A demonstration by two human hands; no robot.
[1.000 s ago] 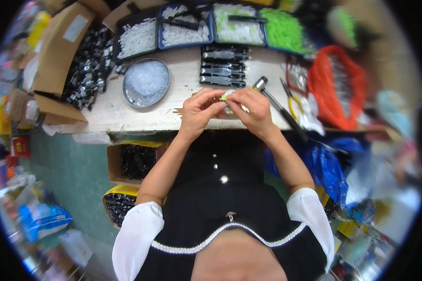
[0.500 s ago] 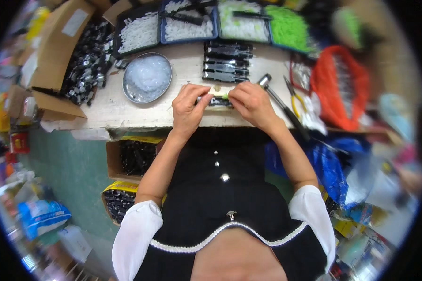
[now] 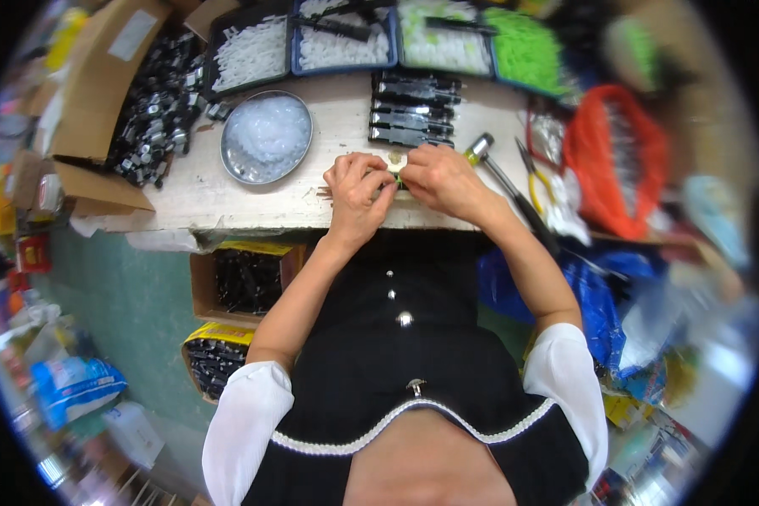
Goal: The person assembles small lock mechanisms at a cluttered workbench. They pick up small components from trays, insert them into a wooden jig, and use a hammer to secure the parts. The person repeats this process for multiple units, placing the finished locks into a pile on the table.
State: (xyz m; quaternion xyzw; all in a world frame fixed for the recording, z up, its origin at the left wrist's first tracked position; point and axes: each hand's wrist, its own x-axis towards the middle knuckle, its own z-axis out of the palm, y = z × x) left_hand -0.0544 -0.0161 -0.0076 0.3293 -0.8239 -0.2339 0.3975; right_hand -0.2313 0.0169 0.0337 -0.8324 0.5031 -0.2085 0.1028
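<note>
At the front of the bench, both hands meet around a small black casing [image 3: 401,186], mostly hidden by my fingers. A bright green piece [image 3: 398,178] shows at the casing, between the fingertips. My left hand [image 3: 360,192] is closed, thumb and fingers pinching the casing from the left. From the right, my right hand [image 3: 445,181] is closed with its fingertips at the green piece and the casing. Just beyond my hands lies a row of similar long black casings [image 3: 411,118] with shiny metal parts.
A metal dish [image 3: 266,139] of clear small pieces stands left of my hands. Trays of white pieces [image 3: 249,55] and green pieces [image 3: 527,52] line the back. A hammer [image 3: 506,181], yellow-handled pliers [image 3: 535,177] and a red bag [image 3: 611,160] lie right. A cardboard box [image 3: 101,80] stands left.
My left hand has moved right, closer to my right hand, and now covers most of the casing. The right fingers have curled in over the green piece.
</note>
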